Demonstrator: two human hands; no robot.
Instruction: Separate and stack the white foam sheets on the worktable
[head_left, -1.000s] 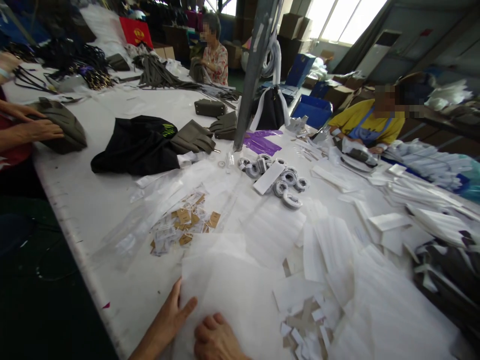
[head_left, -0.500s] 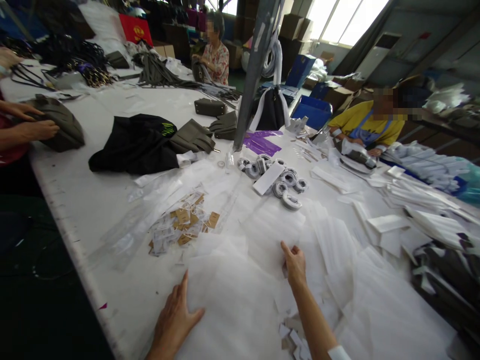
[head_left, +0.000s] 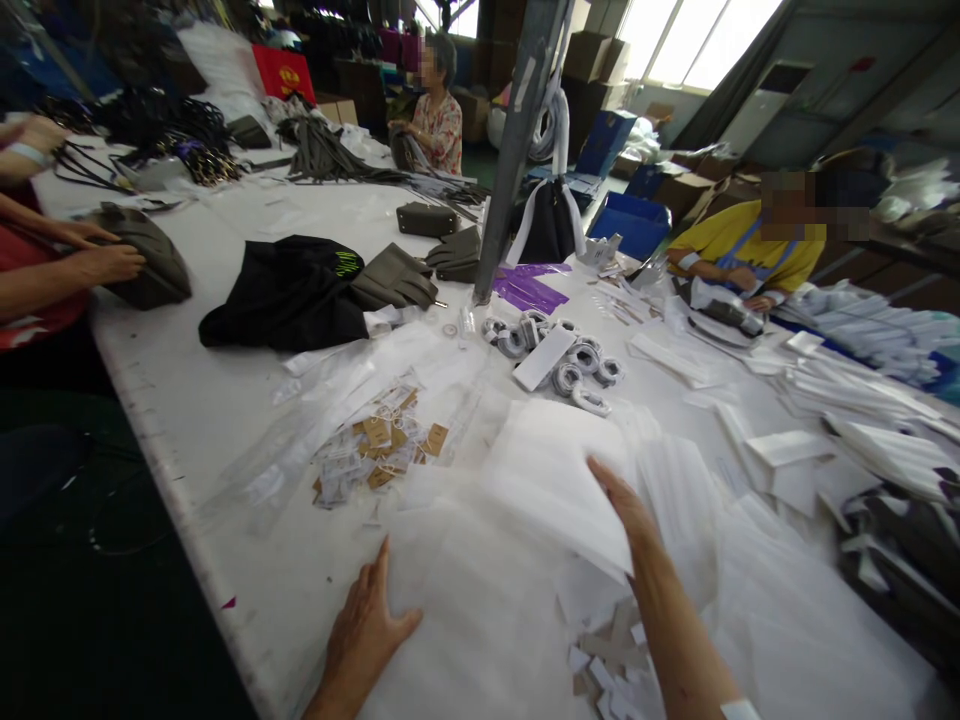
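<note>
My left hand (head_left: 367,625) lies flat and open on a large sheet of thin white tissue paper (head_left: 465,600) at the near edge of the white table (head_left: 202,420). My right hand (head_left: 626,510) is closed on the edge of another white tissue sheet (head_left: 555,480) and holds it lifted off the pile; its fingers are partly hidden under the sheet. Small white and brown paper scraps (head_left: 607,660) lie beside my right forearm.
Brown and white tags (head_left: 379,450) in clear bags lie to the left. Grey rolls (head_left: 570,365) and a white card sit mid-table by a metal post (head_left: 510,160). Black cloth (head_left: 289,295), grey bags, and folded white paper stacks (head_left: 847,400). Other people work at left, far end, right.
My right hand has reached forward from the near edge, gripped a tissue sheet and lifted it. My left hand has stayed flat on the big sheet, shifting slightly.
</note>
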